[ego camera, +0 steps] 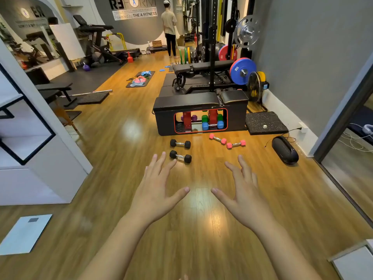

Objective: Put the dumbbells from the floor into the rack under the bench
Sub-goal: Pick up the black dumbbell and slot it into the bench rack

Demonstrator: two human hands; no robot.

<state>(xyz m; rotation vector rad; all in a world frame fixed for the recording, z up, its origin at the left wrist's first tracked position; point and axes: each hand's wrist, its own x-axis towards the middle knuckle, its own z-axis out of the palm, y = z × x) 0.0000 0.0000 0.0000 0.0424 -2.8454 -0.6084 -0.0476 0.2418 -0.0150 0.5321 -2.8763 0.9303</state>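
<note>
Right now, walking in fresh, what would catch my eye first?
Two open hands, left and right, spread empty over the wooden floor. Just beyond them lie two black dumbbells and, further right, two pink dumbbells. Behind those, the black bench has a red-framed rack with colourful dumbbells inside.

— What lettering can be read in this gym?

— On the far grey wall (141, 33), a sign (134, 9) shows "RE" in large black letters, with paler letters after it and a blue figure in a circle. The white strip below reads "Powered by THE A FITNESS"; its smaller print is too fine to read.

— Anything else?

— The mirror (30, 37) at far left shows the same sign reversed. On the right, the blue weight plate (239, 70) bears "20". The red plate (225, 52) behind it carries white figures, too small to tell.
</note>
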